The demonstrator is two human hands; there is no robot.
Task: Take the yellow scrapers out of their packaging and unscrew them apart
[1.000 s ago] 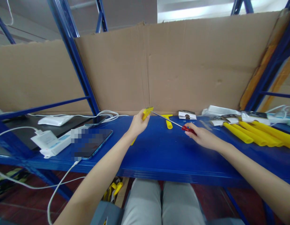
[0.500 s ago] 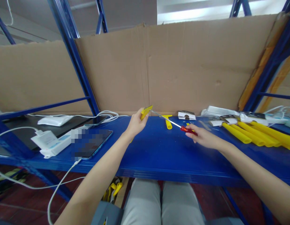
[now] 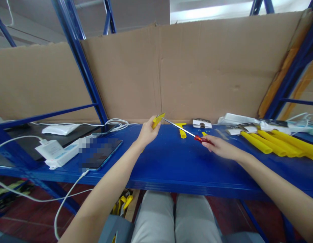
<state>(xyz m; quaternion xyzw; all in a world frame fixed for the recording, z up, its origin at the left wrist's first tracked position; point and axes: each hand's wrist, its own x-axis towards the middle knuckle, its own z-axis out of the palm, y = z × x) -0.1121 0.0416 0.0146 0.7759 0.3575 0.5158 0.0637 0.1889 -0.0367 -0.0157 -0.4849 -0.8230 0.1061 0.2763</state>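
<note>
My left hand (image 3: 147,131) is closed round a yellow plastic piece (image 3: 158,119) with a flared, flat head; its lower part is mostly covered by my fingers. In my right hand (image 3: 219,146) is a screwdriver (image 3: 183,129) with a red handle and a long metal shaft. The shaft slants up to the left, its tip at the head of the yellow piece; whether it touches I cannot tell. Behind the shaft, a yellow T-shaped piece (image 3: 182,133) lies on the blue shelf (image 3: 171,165). A small yellow bit (image 3: 204,134) lies near my right hand.
Several yellow tubes (image 3: 280,145) lie at the right, before white packets (image 3: 237,119). A small white box (image 3: 202,123) stands at the back against cardboard (image 3: 209,71). At left are a phone (image 3: 103,155), a power strip (image 3: 67,153) and white cables (image 3: 118,125). Below, a box holds yellow pieces (image 3: 127,201).
The screwdriver and my right hand have shifted very slightly. My left hand keeps the yellow piece in nearly the same place. The whole view has tilted a little.
</note>
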